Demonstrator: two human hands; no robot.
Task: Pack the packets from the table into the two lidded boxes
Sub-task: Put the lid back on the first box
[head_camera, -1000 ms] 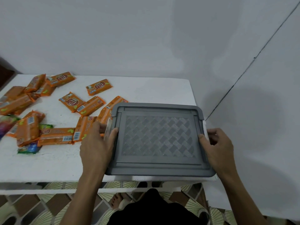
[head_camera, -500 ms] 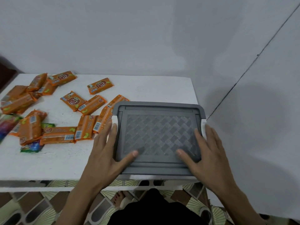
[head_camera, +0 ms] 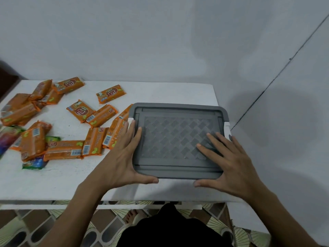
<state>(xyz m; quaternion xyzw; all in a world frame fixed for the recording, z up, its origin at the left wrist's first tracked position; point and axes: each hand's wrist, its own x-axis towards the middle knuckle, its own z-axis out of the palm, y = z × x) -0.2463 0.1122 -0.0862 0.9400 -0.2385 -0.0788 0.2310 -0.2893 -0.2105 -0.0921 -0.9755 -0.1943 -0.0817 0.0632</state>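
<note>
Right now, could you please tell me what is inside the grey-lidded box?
The grey lid covers it completely, with the left hand and right hand flat on top, so any contents are hidden. Only white bits of the box show at the lid's sides.

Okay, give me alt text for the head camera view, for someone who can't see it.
A person's left hand and right hand lie flat, fingers spread, on a grey box lid at the near right of a white table, thumbs along its near edge. Orange packets lie scattered across the table's left side.
</note>
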